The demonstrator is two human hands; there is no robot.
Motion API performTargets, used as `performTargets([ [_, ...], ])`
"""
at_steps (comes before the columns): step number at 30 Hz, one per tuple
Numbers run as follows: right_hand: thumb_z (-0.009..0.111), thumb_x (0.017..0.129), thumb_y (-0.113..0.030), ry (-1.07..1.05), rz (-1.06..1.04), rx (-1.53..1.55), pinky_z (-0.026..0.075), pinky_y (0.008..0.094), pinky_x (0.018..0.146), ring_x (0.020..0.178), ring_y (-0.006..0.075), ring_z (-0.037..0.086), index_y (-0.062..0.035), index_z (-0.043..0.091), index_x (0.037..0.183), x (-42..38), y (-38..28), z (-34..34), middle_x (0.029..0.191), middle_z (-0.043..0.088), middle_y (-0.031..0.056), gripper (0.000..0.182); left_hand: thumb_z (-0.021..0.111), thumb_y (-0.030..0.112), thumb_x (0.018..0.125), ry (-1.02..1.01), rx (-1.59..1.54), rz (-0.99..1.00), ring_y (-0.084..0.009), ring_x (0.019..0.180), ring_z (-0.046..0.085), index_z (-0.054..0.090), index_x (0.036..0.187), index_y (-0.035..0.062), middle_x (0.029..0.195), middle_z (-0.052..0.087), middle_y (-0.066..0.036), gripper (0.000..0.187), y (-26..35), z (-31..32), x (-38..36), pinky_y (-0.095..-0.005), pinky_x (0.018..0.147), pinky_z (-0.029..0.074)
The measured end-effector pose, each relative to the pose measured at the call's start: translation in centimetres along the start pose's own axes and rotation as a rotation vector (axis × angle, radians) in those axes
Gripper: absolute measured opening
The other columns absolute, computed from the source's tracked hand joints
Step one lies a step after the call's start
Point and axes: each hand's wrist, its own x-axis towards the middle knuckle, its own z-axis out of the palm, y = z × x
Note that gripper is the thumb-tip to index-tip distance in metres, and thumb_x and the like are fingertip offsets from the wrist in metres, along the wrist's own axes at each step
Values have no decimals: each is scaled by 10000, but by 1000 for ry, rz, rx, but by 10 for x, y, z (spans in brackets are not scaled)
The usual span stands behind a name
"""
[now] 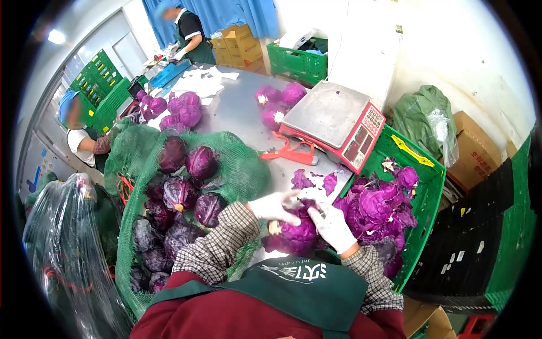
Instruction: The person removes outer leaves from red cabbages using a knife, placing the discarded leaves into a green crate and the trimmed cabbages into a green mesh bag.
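Both hands wear white gloves and are at a red cabbage (296, 237) close in front of my apron, its pale stem end toward the left. My left hand (275, 207) curves over the cabbage's upper left side, fingers bent against it. On the other side, my right hand (335, 227) grips the cabbage's upper right, its fingertips at an outer leaf. Loose purple leaves (302, 179) lie on the table just beyond. To my left, a green mesh sack (240, 164) lies open around several dark red cabbages (180, 193).
A red scale (333, 121) stands ahead, beside an orange-handled tool (291, 151). A green crate (420, 209) of purple leaves (375, 209) sits at right. More cabbages (183, 110) lie farther along the table. Two co-workers (195, 37) stand at far and left sides.
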Motion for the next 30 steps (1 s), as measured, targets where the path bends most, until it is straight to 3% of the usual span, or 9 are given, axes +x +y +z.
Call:
performTargets([
  [5, 590, 953, -198, 203, 140, 66, 404, 281, 449, 458, 113, 489, -13, 550, 871, -13, 46, 28, 640, 528, 67, 206, 838, 149, 727, 727, -169, 3, -301, 1333, 396, 124, 1498, -41, 1474, 307, -266, 1068, 20, 31, -38, -437, 1091, 357],
  [8, 606, 930, -262, 214, 270, 75, 470, 447, 630, 666, 387, 587, 47, 602, 941, -12, 51, 35, 736, 596, 218, 309, 819, 78, 730, 702, -225, 189, -303, 1322, 397, -56, 1500, -22, 1451, 308, -235, 1169, 5, 90, -61, -439, 1098, 362],
  [9, 599, 944, -268, 274, 43, -100, 466, 394, 545, 561, 302, 577, 25, 586, 926, -6, 48, 39, 663, 579, 156, 294, 813, 20, 717, 721, -364, 287, -303, 1300, 415, -133, 1485, -9, 1435, 310, -219, 1219, 8, 97, -58, -455, 1087, 379],
  [14, 603, 961, -226, 351, 501, 468, 381, 250, 383, 408, 96, 465, -76, 532, 870, -5, 53, 14, 582, 469, -21, 190, 816, 113, 747, 923, -570, 41, -270, 1236, 488, 71, 1477, -66, 1363, 446, -195, 1059, -12, 82, -51, -375, 975, 494],
  [17, 639, 919, -137, 397, 555, 422, 395, 237, 428, 467, 94, 442, -73, 497, 935, -29, 106, -20, 664, 445, -16, 156, 767, 218, 811, 754, -903, 90, -247, 1106, 592, 402, 1364, -53, 1242, 567, -155, 716, -37, 67, -52, -360, 963, 503],
  [21, 693, 845, -17, 488, 322, 426, 433, 221, 834, 899, 101, 438, 0, 469, 1256, -42, 124, -13, 1019, 464, 32, 468, 718, 191, 838, 687, -1098, 57, -279, 1105, 598, 423, 1352, -11, 1238, 566, -161, 626, -14, 57, -58, -394, 926, 529],
  [26, 700, 869, -125, 169, 216, 361, 443, 204, 485, 596, 66, 512, 13, 419, 1365, -21, 22, -5, 1153, 552, 92, 586, 672, 248, 861, 281, -1609, 6, -334, 1205, 556, 377, 1393, 25, 1334, 525, -172, 649, -1, 43, -68, -508, 976, 509],
  [28, 712, 864, -167, 47, 381, 529, 443, 211, 459, 540, 69, 515, 16, 455, 1317, -27, 31, 18, 1125, 587, 81, 552, 733, 201, 808, 513, -272, 298, -264, 1116, 620, 486, 1312, 17, 1236, 606, -140, 591, 35, 53, -68, -427, 952, 531],
  [30, 694, 877, -141, 14, 428, 390, 441, 218, 442, 550, 73, 540, 13, 469, 1287, -40, 61, 33, 1074, 611, 60, 493, 752, 177, 784, 595, -490, 291, -240, 1087, 631, 517, 1282, 12, 1207, 625, -128, 575, 35, 50, -65, -396, 947, 531],
])
